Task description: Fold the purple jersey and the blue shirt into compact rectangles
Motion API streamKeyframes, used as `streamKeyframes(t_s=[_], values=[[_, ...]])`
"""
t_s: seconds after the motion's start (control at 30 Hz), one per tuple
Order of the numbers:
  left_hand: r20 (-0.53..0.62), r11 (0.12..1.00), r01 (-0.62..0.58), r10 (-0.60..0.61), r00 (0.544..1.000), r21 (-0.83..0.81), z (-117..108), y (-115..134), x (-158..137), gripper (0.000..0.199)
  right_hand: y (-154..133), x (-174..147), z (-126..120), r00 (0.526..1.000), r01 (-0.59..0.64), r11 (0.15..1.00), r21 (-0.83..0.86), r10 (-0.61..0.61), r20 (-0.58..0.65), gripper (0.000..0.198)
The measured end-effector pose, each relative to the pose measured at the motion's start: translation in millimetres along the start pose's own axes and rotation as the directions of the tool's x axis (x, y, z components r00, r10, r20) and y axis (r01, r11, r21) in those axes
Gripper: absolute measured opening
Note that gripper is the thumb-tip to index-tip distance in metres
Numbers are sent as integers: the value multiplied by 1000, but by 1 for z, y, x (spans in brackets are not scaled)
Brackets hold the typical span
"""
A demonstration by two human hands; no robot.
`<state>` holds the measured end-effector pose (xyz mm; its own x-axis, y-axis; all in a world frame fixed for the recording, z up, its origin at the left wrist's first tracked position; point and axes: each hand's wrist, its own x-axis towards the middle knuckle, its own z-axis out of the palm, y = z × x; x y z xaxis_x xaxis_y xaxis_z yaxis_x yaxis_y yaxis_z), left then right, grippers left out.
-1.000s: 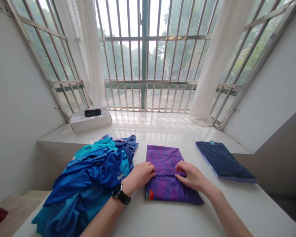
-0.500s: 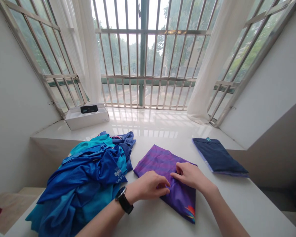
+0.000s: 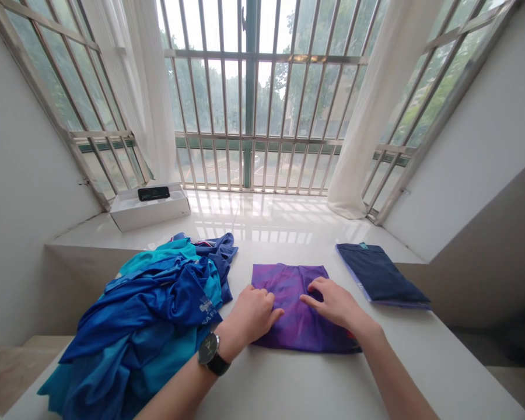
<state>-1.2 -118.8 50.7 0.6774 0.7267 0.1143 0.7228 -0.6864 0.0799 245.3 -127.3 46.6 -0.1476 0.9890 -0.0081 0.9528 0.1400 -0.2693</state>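
Observation:
A folded purple garment (image 3: 293, 286), probably a sports shirt, lies on the white surface in front of me, its far edge roughly parallel to the window. My left hand (image 3: 256, 315), with a black-strapped watch on the wrist, rests on the garment's left side, thumb held apart and fingers loosely bent. On its right side lies my right hand (image 3: 332, 303), thumb and fingers apart, touching the cloth. That forearm mostly covers the bright-coloured print at the near right corner.
Left of the garment is a loose heap of blue and turquoise clothes (image 3: 157, 315). A folded navy garment (image 3: 380, 271) lies at right. Behind the heap, a white box (image 3: 151, 219) bears a black phone (image 3: 153, 193). Barred windows and white curtains (image 3: 354, 175) close off the back.
The purple garment has turned on the surface, from lying diagonally to nearly square with me. My left hand has moved to its left side; my right hand has shifted only slightly.

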Motion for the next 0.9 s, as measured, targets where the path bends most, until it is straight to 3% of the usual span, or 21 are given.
streamKeyframes(t_s=[0.17,0.27,0.33,0.4,0.47,0.6,0.73,0.9], values=[[75,992,-123,125,989,-32,-4,8,-4,42,-5,4,16,988,152,988,39,-152,-8,61],[109,974,-208,217,970,-90,-2,8,-5,36,-6,8,26,969,249,963,101,-247,-33,54],[70,962,-239,250,966,-130,1,7,-4,25,-4,11,29,965,253,962,100,-243,-102,44],[-10,961,-235,236,972,-143,8,3,-3,20,1,13,32,967,195,979,60,-182,-181,40],[-76,972,-190,181,980,-136,17,0,-4,31,7,16,35,971,104,995,7,-100,-215,43],[-76,987,-109,101,992,-116,28,-1,-7,51,14,18,44,989,-16,997,-70,6,-144,56],[-31,993,-84,81,996,-87,18,10,-8,57,16,20,48,996,37,998,-58,-42,-85,61],[-2,995,-64,64,998,-76,-3,19,-12,60,14,20,46,982,149,989,-21,-151,-116,58]])
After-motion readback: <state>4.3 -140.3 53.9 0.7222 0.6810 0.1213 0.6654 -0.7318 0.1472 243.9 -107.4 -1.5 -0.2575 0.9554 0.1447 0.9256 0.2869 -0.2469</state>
